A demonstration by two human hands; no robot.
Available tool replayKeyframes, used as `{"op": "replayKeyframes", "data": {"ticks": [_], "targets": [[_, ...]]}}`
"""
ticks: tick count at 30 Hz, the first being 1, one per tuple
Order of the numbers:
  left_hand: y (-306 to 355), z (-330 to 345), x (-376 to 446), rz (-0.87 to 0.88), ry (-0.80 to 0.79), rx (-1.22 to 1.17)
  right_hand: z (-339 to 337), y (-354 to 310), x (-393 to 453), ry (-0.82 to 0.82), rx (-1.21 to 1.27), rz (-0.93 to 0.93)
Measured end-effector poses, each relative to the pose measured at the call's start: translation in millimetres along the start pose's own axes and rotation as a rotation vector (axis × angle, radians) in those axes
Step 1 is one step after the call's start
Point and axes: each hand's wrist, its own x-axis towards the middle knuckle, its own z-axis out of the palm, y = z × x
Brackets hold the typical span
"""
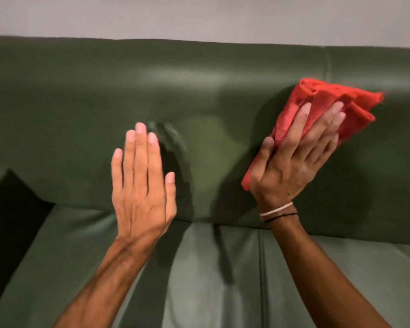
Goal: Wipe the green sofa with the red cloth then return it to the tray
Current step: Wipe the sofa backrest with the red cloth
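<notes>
Fingers (322,124) of the right hand (291,162) lie spread flat, pressing the cloth (317,100) against the sofa (199,95) back. The left hand (142,183), open and empty, rests flat well to the cloth's left.

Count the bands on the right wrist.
2: a white band nearer the right hand, and a thin black band just below it toward the forearm. Others may be hidden underneath.

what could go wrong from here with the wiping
1. The red cloth is bunched in folds under the flat right hand, pressed rather than gripped, so it could slip out or wipe only a narrow strip of the green sofa.
2. The left hand is open against the backrest and may leave marks on the leather.
3. The tray is out of view, so returning the cloth means looking away first.
</notes>
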Motion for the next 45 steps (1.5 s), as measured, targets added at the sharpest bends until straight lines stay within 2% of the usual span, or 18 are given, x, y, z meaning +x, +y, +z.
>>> {"op": "replayKeyframes", "data": {"ticks": [4,8,11,13,17,19,21,24,26,30,32,33,35,37,40,41,43,45], "targets": [[-85.2,-0.2,16.5,-0.054,0.059,0.083,16.3,-95.5,5.2,0.003,-0.014,-0.078],[-164.0,24.9,53.8,-0.103,0.081,0.166,45.9,-187.8,-30.1,-0.148,0.053,-0.468],[-194.7,43.9,55.8,-0.031,0.128,0.174,45.4,-177.0,-73.9,-0.321,0.077,-0.879],[-201.9,52.8,53.2,0.005,0.149,0.143,28.4,-131.2,-78.0,-0.406,0.039,-1.002],[-202.4,62.6,48.1,-0.028,0.196,0.136,0.3,-54.3,-33.7,-0.228,-0.203,-0.695],[-201.0,64.7,49.2,-0.031,0.206,0.139,14.0,-76.5,-19.4,-0.130,-0.193,-0.503],[-201.5,63.7,52.2,-0.029,0.212,0.141,32.3,-130.9,-30.1,-0.151,-0.061,-0.505],[-201.7,59.0,49.0,-0.050,0.160,0.165,40.5,-170.3,-84.8,-0.433,0.074,-0.998],[-202.7,53.7,45.0,-0.048,0.131,0.174,36.1,-146.3,-103.7,-0.611,0.047,-1.339],[-202.2,39.4,32.8,-0.083,0.030,0.132,15.7,-68.9,-94.7,-0.839,0.043,-1.622],[-191.7,25.3,9.5,-0.163,-0.076,0.095,-6.7,-35.0,-86.1,-0.978,-0.050,-1.669],[-180.6,16.8,-10.2,-0.217,-0.146,0.045,-19.1,-24.2,-83.2,-1.036,-0.055,-1.608],[-151.9,-6.2,-62.0,-0.353,-0.310,-0.184,-43.2,-24.7,-86.5,-1.305,0.078,-1.251],[-120.8,-32.6,-108.3,-0.660,-0.462,-0.585,-61.4,-50.4,-96.9,-1.632,0.389,-0.560],[-94.0,-84.0,-139.5,-1.472,-0.584,-1.290,-86.7,-114.3,-122.8,-1.983,0.824,0.502],[-95.4,-99.6,-145.8,-1.617,-0.587,-1.421,-95.0,-136.1,-132.9,-2.054,0.919,0.767],[-115.5,-143.8,-166.2,-1.639,-0.599,-1.463,-119.2,-185.9,-156.9,-2.229,1.061,1.255],[-150.9,-197.5,-195.1,-1.575,-0.562,-1.286,-147.8,-233.0,-177.3,-2.397,1.130,1.466]]}}
